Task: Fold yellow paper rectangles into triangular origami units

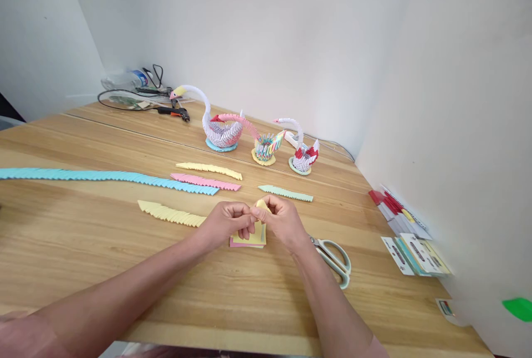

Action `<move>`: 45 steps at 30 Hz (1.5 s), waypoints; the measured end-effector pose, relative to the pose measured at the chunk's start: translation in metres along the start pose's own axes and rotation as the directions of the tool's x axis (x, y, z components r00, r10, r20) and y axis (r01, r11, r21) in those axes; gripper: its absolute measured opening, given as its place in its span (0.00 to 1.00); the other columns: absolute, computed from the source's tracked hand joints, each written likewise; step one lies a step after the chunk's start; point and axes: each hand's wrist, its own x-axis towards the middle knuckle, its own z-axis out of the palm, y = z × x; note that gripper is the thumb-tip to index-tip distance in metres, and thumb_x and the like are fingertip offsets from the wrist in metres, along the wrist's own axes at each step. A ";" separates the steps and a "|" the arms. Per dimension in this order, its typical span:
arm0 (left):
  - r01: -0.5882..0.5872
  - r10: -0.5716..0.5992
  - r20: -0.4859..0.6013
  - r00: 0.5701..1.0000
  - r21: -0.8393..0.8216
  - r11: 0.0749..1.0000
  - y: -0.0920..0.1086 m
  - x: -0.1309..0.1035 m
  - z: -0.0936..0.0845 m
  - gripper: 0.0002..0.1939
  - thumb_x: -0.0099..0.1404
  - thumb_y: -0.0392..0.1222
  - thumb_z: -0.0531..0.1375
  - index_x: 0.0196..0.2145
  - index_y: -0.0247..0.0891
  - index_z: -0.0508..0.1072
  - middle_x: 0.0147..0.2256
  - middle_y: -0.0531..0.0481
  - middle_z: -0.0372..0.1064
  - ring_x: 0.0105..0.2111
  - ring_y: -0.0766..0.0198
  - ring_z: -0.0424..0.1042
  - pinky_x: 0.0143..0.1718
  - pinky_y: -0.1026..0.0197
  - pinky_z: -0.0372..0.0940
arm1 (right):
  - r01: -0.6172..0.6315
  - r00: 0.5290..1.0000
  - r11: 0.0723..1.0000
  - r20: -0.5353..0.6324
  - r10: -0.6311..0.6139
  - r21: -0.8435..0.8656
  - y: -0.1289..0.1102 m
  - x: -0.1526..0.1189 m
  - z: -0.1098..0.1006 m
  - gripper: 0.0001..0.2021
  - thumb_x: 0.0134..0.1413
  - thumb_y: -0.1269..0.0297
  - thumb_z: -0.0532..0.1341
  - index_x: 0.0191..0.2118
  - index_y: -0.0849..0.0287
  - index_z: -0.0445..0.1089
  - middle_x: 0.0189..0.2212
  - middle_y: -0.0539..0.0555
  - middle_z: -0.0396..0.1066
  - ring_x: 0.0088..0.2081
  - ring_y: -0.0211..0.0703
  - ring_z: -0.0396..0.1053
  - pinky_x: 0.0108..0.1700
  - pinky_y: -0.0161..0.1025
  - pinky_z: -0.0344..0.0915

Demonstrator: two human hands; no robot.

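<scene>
My right hand pinches a small folded piece of yellow paper between thumb and fingers. Close against it, my left hand has its thumb and fingertips closed at the paper's lower edge, which the fingers partly hide. Below both hands lies a pad of yellow paper sheets with pink ones underneath. To the left, a strip of nested yellow paper pieces runs up to my left wrist. Beside my right wrist rest scissors with pale handles, their blades partly covered by the arm.
Farther back lie a long blue strip, a pink strip, a yellow strip and a green strip. Three paper swans stand near the wall. Paper packs are at right; a glue gun and plastic bottle at back left.
</scene>
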 end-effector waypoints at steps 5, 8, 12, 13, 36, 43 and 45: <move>0.004 -0.007 0.048 0.999 0.054 0.999 -0.001 -0.002 0.005 0.12 0.51 0.44 0.62 0.18 0.34 0.68 0.18 0.54 0.67 0.17 0.71 0.64 0.22 0.68 0.59 | 0.008 0.997 0.995 -0.080 -0.016 -0.096 0.004 0.000 0.005 0.18 0.49 0.52 0.60 0.18 0.60 0.61 0.16 0.43 0.49 0.21 0.32 0.48 0.24 0.32 0.47; -0.017 0.013 0.050 0.999 0.080 0.997 -0.003 -0.003 0.005 0.12 0.52 0.44 0.62 0.19 0.34 0.69 0.18 0.54 0.66 0.17 0.71 0.64 0.21 0.68 0.58 | -0.037 0.993 0.999 -0.113 0.036 -0.007 0.003 0.000 0.000 0.22 0.49 0.47 0.58 0.17 0.60 0.60 0.15 0.44 0.52 0.20 0.32 0.49 0.23 0.33 0.48; -0.065 0.067 -0.025 0.997 0.099 0.993 -0.003 -0.003 0.000 0.12 0.54 0.45 0.62 0.20 0.34 0.70 0.19 0.54 0.67 0.19 0.71 0.64 0.23 0.68 0.59 | 0.016 0.998 0.985 -0.063 -0.005 0.172 0.000 -0.001 -0.012 0.26 0.54 0.41 0.50 0.28 0.61 0.69 0.25 0.53 0.68 0.27 0.38 0.65 0.31 0.35 0.62; -0.076 0.081 -0.055 0.995 0.097 0.992 -0.002 -0.003 -0.001 0.12 0.54 0.45 0.62 0.21 0.34 0.71 0.20 0.53 0.67 0.20 0.71 0.64 0.23 0.68 0.59 | 0.030 1.000 0.988 -0.003 -0.030 0.152 0.000 -0.001 -0.014 0.25 0.54 0.42 0.51 0.32 0.60 0.70 0.28 0.54 0.70 0.29 0.39 0.66 0.32 0.37 0.63; 0.062 -0.066 -0.030 0.997 -0.127 0.990 0.012 -0.002 -0.018 0.15 0.52 0.49 0.65 0.24 0.33 0.69 0.22 0.53 0.70 0.18 0.71 0.66 0.23 0.67 0.60 | 0.030 0.999 0.997 -0.035 -0.028 0.072 0.005 -0.001 -0.003 0.12 0.50 0.59 0.61 0.40 0.58 0.71 0.30 0.51 0.71 0.31 0.39 0.69 0.36 0.38 0.67; 0.042 -0.042 -0.031 0.999 -0.002 0.999 0.010 -0.002 -0.016 0.17 0.53 0.51 0.64 0.22 0.33 0.67 0.20 0.54 0.68 0.17 0.72 0.64 0.19 0.69 0.54 | 0.034 0.995 0.997 -0.097 -0.027 0.073 0.006 -0.003 0.005 0.12 0.48 0.61 0.62 0.39 0.58 0.71 0.22 0.46 0.67 0.24 0.34 0.64 0.30 0.34 0.63; 0.056 -0.055 0.007 0.998 -0.097 0.994 0.010 -0.002 -0.018 0.17 0.54 0.50 0.63 0.22 0.34 0.66 0.20 0.54 0.67 0.16 0.73 0.63 0.18 0.69 0.53 | -0.009 0.999 0.977 -0.041 0.018 0.213 0.004 -0.003 0.001 0.13 0.51 0.56 0.61 0.41 0.57 0.71 0.25 0.48 0.70 0.25 0.35 0.67 0.32 0.36 0.65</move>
